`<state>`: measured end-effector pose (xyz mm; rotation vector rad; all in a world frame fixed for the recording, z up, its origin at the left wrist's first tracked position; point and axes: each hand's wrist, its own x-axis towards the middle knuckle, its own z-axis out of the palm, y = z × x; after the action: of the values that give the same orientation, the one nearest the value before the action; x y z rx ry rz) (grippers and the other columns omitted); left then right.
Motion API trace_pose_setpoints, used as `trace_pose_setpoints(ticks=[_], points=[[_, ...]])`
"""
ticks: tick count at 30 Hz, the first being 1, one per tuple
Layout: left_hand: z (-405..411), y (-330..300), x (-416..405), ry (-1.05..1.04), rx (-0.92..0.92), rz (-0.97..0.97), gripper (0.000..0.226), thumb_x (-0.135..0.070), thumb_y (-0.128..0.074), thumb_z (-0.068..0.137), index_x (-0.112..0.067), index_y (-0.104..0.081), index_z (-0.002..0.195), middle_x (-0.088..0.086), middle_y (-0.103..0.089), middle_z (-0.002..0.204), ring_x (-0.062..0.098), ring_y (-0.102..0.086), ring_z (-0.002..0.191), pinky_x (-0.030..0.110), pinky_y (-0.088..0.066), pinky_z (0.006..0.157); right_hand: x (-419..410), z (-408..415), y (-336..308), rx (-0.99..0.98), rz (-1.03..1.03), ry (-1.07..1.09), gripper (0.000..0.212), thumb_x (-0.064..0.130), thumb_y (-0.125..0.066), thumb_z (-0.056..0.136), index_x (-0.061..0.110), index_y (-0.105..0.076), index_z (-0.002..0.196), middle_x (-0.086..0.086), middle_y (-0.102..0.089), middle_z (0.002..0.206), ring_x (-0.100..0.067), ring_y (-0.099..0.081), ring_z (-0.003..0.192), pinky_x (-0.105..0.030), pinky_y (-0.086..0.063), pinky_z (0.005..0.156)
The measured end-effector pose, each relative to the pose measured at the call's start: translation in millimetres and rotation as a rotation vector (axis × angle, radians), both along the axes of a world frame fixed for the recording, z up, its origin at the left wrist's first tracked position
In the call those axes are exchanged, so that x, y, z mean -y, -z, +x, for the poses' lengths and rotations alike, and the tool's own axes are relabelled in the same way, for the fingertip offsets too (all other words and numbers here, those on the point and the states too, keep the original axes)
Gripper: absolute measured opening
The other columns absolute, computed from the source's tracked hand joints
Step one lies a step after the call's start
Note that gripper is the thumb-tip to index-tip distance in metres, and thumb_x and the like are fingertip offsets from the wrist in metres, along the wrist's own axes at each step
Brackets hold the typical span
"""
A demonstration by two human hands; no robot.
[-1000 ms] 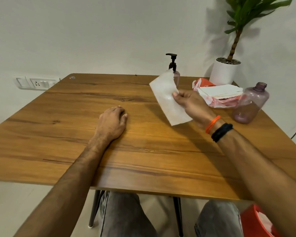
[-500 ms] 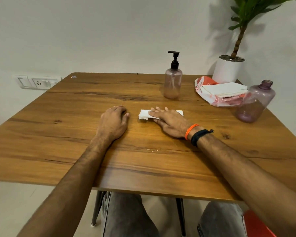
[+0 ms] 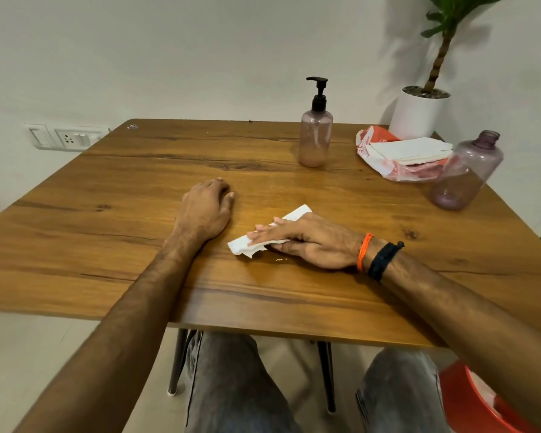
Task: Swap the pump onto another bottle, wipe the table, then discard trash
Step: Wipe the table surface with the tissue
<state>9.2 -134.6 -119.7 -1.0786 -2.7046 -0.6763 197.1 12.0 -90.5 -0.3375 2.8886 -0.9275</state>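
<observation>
Wall socket panel (image 3: 64, 137) at far left, beyond the wooden table (image 3: 113, 189). Left hand (image 3: 207, 209) resting palm down on the tabletop, fingers loosely curled together, holding nothing. Just right of it, white tissue (image 3: 245, 246) flattened on the wood under the right hand (image 3: 306, 242), fingers straight and pressed close together on top of it; small wet streak on the wood just beside that hand. Farther back, upright pump bottle (image 3: 315, 137) with black pump (image 3: 318, 92) fitted. To the right, tissue pack (image 3: 397, 157), then capless purple bottle (image 3: 467, 173) near the right edge. White potted plant (image 3: 419, 112) behind. Red bin (image 3: 469, 401) on the floor, lower right.
</observation>
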Motion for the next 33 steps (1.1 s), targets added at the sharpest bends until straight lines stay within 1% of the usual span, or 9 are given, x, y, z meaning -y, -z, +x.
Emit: trace_pose_setpoints(ticks=[11,16,19,22,24,26,27,30,33], points=[[1,-2,4,0.028,0.015,-0.010,0.041,-0.032,-0.048,0.096,-0.008,-0.057,0.128,0.013,-0.057,0.137,0.033,-0.050,0.126,0.043,-0.038,0.107,-23,42,-3,-0.040,-0.265,-0.020,0.037,0.003,-0.054,0.084,0.023,-0.070,0.111,-0.001,-0.069,0.123,-0.011,-0.056,0.128,-0.037,-0.028,0.120],[2,-4,7,0.046,0.034,-0.013,0.042,-0.033,-0.047,0.097,-0.008,-0.056,0.130,0.013,-0.056,0.138,0.032,-0.050,0.126,0.043,-0.038,0.107,-47,49,-8,-0.076,-0.351,0.033,0.036,0.001,-0.053,0.075,0.022,-0.077,0.092,-0.010,-0.075,0.106,-0.024,-0.066,0.114,-0.044,-0.039,0.112],[4,-4,6,0.026,0.026,-0.009,0.041,-0.031,-0.048,0.097,-0.007,-0.057,0.129,0.014,-0.056,0.138,0.034,-0.050,0.126,0.043,-0.039,0.107,-71,44,-10,-0.136,-0.394,0.193,0.025,0.006,-0.055,0.071,0.004,-0.079,0.078,-0.027,-0.073,0.090,-0.046,-0.067,0.094,-0.060,-0.048,0.091],[4,-6,5,0.038,0.029,-0.010,0.041,-0.030,-0.048,0.097,-0.007,-0.056,0.130,0.014,-0.056,0.138,0.034,-0.050,0.125,0.043,-0.039,0.106,-84,32,-18,-0.272,-0.594,0.454,0.020,0.010,-0.060,0.073,0.007,-0.068,0.055,-0.002,-0.064,0.060,-0.017,-0.056,0.059,-0.024,-0.045,0.062],[4,-6,6,0.050,0.037,-0.009,0.041,-0.030,-0.047,0.097,-0.007,-0.055,0.130,0.014,-0.056,0.137,0.033,-0.050,0.125,0.044,-0.039,0.106,-87,20,-23,-0.400,-0.791,0.620,0.021,0.009,-0.061,0.081,0.003,-0.062,0.061,-0.006,-0.056,0.061,-0.023,-0.049,0.061,-0.030,-0.043,0.066],[4,-6,6,0.053,0.038,-0.008,0.040,-0.029,-0.047,0.097,-0.008,-0.056,0.130,0.014,-0.056,0.137,0.033,-0.050,0.125,0.044,-0.038,0.106,-85,7,-29,-0.482,-0.876,0.739,0.018,0.008,-0.058,0.091,-0.007,-0.065,0.085,-0.019,-0.063,0.085,-0.032,-0.059,0.082,-0.043,-0.049,0.082],[4,-6,6,0.050,0.036,-0.008,0.040,-0.029,-0.048,0.097,-0.008,-0.056,0.130,0.014,-0.056,0.137,0.033,-0.050,0.125,0.043,-0.038,0.106,-82,0,-31,-0.529,-0.773,0.781,0.018,0.009,-0.056,0.094,-0.003,-0.067,0.089,-0.016,-0.065,0.089,-0.030,-0.060,0.086,-0.042,-0.049,0.082],[4,-7,6,0.043,0.037,-0.008,0.039,-0.029,-0.047,0.098,-0.008,-0.056,0.130,0.013,-0.055,0.138,0.032,-0.049,0.126,0.042,-0.037,0.107,-68,-11,-35,-0.681,-0.107,0.750,0.021,0.010,-0.052,0.096,0.012,-0.070,0.106,-0.001,-0.067,0.086,-0.016,-0.057,0.072,-0.025,-0.045,0.062],[5,-6,6,0.039,0.040,-0.006,0.040,-0.030,-0.048,0.097,-0.009,-0.056,0.130,0.012,-0.055,0.138,0.031,-0.049,0.126,0.041,-0.037,0.107,-53,-16,-28,-0.530,0.153,0.481,0.032,0.004,-0.047,0.096,0.015,-0.065,0.120,-0.002,-0.069,0.093,0.001,-0.053,0.063,-0.008,-0.042,0.057]])
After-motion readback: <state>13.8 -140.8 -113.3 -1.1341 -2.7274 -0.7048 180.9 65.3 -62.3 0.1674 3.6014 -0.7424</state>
